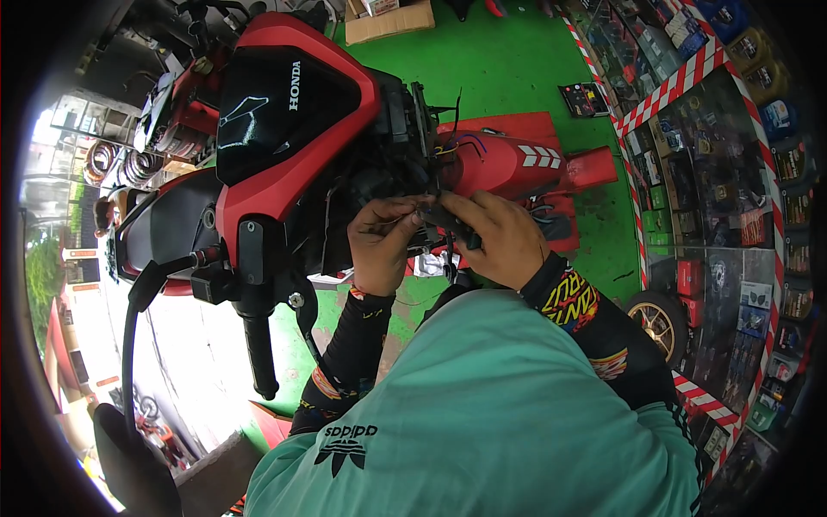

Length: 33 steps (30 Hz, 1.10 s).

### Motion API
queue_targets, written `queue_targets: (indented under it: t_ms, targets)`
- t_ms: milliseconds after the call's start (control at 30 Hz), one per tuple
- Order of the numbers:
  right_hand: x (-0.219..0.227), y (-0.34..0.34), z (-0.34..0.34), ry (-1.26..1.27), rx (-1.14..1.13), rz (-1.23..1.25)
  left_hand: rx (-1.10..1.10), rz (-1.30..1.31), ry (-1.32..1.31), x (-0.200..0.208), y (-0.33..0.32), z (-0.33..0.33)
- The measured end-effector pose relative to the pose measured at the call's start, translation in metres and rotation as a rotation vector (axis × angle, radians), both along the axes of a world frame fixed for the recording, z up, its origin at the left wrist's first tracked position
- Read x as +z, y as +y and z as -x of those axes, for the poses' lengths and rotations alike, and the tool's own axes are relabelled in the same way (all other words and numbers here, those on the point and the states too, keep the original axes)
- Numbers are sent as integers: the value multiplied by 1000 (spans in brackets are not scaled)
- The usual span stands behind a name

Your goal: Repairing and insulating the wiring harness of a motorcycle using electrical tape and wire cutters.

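My two hands meet just in front of the opened front of a red and black scooter [297, 164]. My right hand [504, 237] is closed around a dark hand tool [459, 227], whose kind its fingers partly hide. The tool's tip points left, at the fingertips of my left hand [382, 247]. Those fingertips are pinched together; what they hold is too small to make out. Beyond my hands, loose thin wires [469, 140], some blue and yellow, come out of the scooter's front. The red front fender [508, 165] with white stripes lies just past my right hand.
A black handlebar grip [258, 349] and a brake lever [307, 323] stand left of my left forearm. A mirror [129, 448] juts out at lower left. Glass display cases [689, 233] edged in red-white tape line the right. A cardboard box [389, 21] sits on the green floor.
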State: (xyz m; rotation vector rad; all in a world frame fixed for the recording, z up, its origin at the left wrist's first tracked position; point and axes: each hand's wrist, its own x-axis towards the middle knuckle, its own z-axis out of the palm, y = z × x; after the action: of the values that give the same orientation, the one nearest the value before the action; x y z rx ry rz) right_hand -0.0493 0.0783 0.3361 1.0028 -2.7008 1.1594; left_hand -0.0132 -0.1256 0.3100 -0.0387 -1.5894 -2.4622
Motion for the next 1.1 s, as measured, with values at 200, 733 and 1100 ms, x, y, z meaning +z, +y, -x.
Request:
queue_targets:
  t_ms: [200,733,1100]
  targets:
    - [0,0,1,3,0,-3,0,-4,-1,0,0,0]
    - [-1,-1,-1,30,-10,-4,2,541,-1,13,0,0]
    - [-40,19,9,-914,-165,660,84,456,-20,-3,-11,-5]
